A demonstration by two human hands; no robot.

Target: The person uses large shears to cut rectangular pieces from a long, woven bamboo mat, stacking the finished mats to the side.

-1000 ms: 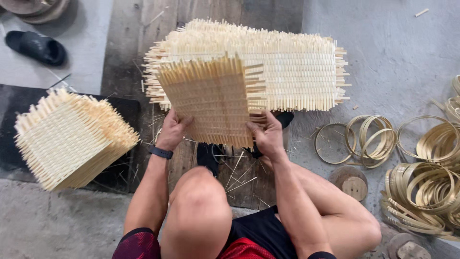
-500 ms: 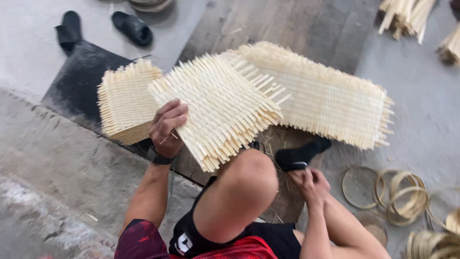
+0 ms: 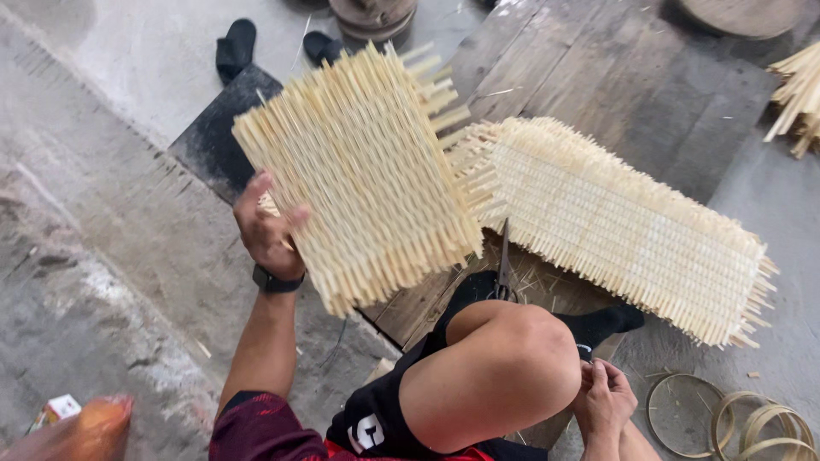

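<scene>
My left hand (image 3: pixel 266 224) grips the near edge of a square woven bamboo mat (image 3: pixel 363 166), pale yellow with loose strip ends sticking out all round. The mat is lifted and tilted, to the left of my raised knee. It hides whatever lies under it. My right hand (image 3: pixel 605 399) is low beside the knee with its fingers curled; I cannot tell whether it pinches anything. A stack of similar woven mats (image 3: pixel 615 224) lies flat on the wooden boards (image 3: pixel 598 77) to the right.
Dark scissors (image 3: pixel 504 265) rest on the boards by my knee. Bamboo hoops (image 3: pixel 735 423) lie at the bottom right. Black slippers (image 3: pixel 236 47) sit at the top left, loose bamboo strips (image 3: pixel 799 94) at the far right, an orange bag (image 3: pixel 81 427) at the bottom left.
My right hand let go of the woven mat and dropped beside my knee. My left hand alone has swung the mat leftward and turned it, covering the left pile.
</scene>
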